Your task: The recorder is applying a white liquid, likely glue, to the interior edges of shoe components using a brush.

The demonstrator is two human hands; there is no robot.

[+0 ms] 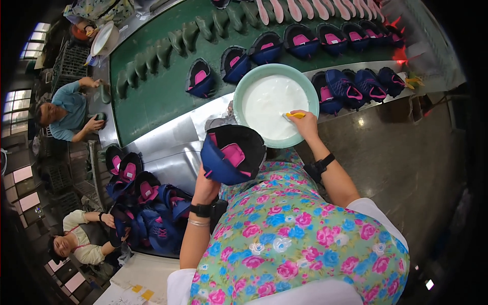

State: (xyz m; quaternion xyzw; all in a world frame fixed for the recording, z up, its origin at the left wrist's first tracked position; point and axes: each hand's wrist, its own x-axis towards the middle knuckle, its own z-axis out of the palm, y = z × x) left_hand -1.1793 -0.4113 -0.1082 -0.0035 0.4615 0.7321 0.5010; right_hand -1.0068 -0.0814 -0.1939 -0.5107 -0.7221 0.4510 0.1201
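My left hand point(204, 189) grips a navy shoe upper point(221, 166) by its lower side. The upper's black-edged opening faces up, and a pink tongue or lining shows inside. In my right hand point(307, 128) is a brush with a yellow handle point(295, 115). Its tip meets the white liquid point(272, 99) in a pale green basin point(313, 95). The shoe upper is just left of the basin's near rim and apart from the brush. My fingers under the upper are partly hidden.
Beyond the basin runs a green conveyor belt point(152, 107) bearing rows of navy uppers point(303, 40), dark green shoe lasts point(190, 35) and pink pieces point(295, 10). More uppers point(356, 86) line the right ledge. A pile of uppers point(157, 223) lies left, near two people.
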